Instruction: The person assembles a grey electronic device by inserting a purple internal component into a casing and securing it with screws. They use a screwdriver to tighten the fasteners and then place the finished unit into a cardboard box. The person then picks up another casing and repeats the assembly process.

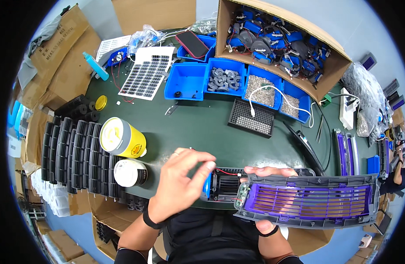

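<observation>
My right hand [267,171] grips a dark grey panel with a purple slatted grille [308,200], its fingers over the far edge and thumb at the near edge. A small green circuit board [242,194] sits at the panel's left end. Behind and left of it lies a black housing [226,185] with a ribbed roller inside, partly hidden by the panel. A blue block [207,187] shows at the housing's left end. Above that block my left hand [182,176] has thumb and forefinger pinched together, near a red wire [228,172]; what they hold cannot be made out.
Left stand a yellow tub [123,137], a white-lidded jar [130,173] and stacked black ribbed rollers [79,154]. Beyond lie a black perforated tray [251,118], blue bins [185,81] of small parts and a carton [338,72] of blue-and-black parts. A black tool [304,147] lies right.
</observation>
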`<state>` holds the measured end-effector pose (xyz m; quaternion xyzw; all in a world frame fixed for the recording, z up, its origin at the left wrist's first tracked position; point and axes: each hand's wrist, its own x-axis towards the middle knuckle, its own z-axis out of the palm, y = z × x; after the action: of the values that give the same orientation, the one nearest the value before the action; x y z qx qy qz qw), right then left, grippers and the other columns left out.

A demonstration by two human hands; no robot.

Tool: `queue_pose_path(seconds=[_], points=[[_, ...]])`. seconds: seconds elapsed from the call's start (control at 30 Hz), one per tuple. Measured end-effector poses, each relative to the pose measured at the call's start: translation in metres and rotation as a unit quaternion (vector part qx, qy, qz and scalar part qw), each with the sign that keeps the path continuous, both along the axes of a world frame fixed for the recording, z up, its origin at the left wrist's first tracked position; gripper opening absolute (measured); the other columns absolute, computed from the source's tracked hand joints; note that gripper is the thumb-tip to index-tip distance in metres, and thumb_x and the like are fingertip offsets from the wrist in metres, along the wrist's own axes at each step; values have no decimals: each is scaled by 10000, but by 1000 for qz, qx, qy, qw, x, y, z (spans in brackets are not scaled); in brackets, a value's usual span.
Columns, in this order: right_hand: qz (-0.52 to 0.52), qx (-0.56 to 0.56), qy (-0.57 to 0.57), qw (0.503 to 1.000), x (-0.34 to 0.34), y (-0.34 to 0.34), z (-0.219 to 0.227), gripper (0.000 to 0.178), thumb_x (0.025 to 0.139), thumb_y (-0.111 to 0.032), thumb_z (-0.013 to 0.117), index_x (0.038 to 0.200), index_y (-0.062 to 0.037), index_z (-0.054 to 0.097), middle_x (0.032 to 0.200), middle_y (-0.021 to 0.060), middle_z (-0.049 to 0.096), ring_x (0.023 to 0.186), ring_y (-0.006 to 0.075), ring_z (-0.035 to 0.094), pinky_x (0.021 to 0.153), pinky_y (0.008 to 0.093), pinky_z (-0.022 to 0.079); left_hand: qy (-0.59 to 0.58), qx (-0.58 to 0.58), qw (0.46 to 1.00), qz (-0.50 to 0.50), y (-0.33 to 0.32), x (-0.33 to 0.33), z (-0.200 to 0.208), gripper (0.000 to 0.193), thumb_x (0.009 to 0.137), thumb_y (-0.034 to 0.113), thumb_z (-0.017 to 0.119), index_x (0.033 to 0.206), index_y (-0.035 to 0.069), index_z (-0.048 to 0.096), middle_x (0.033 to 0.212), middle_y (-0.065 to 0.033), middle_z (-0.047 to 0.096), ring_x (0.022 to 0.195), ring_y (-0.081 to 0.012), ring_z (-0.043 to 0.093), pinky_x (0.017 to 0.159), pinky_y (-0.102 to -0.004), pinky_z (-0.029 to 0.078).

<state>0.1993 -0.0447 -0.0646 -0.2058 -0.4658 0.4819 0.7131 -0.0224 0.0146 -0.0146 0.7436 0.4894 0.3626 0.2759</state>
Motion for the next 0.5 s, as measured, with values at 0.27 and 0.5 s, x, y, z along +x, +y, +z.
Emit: queue_pose_path(seconds=[0.27, 0.5], points=[[-24, 36, -58, 997, -2, 5, -2, 1112, 712, -250, 1000, 1571, -95, 309, 1396, 238, 582, 1322, 449, 602, 1067, 556, 549, 6, 11, 993, -119, -2, 24, -7, 173, 903, 97, 819, 1061, 63, 758, 1029, -75, 762, 1076, -302, 683, 960, -421, 508], [-44, 51, -145, 987, -2, 9, 2, 1095, 702, -242, 1002, 1554, -95, 329, 1402, 244, 583, 1346, 394, 592, 1155, 584, 488, -1, -13, 990, -142, 1, 19, -10, 133, 966, 150, 771, 1077, 77, 760, 1086, -66, 757, 1134, -288, 673, 1009, -419, 468]])
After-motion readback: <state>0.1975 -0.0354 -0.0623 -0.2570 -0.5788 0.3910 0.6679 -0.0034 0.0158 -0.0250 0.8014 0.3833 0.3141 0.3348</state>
